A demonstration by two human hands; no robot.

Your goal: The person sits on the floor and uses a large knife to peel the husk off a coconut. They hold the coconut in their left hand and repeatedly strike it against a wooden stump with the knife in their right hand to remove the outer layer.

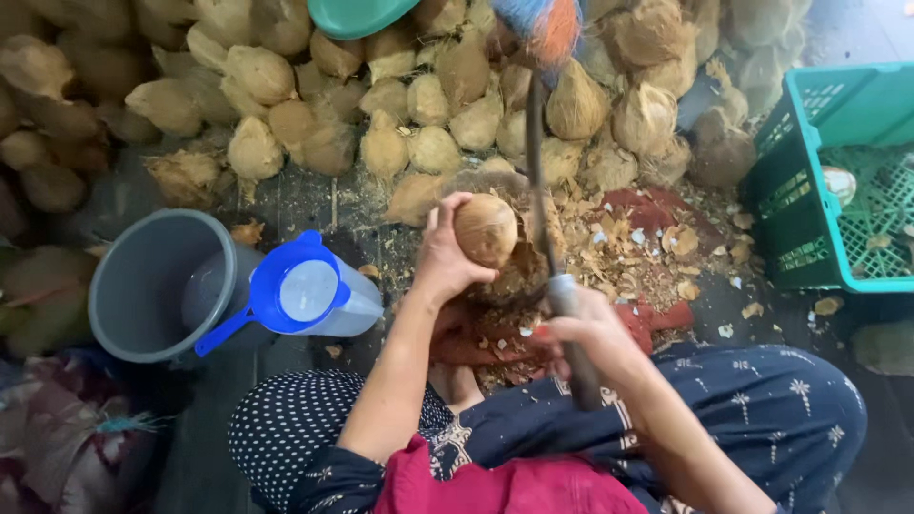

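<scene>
Here | left hand grips round, husked tan coconut | right hand clenched around grey-handled blade

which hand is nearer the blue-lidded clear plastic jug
Left. The left hand, gripping a round brown coconut, sits just right of the blue-lidded clear plastic jug in the picture. The right hand, holding a long blade's handle, is farther right.
</scene>
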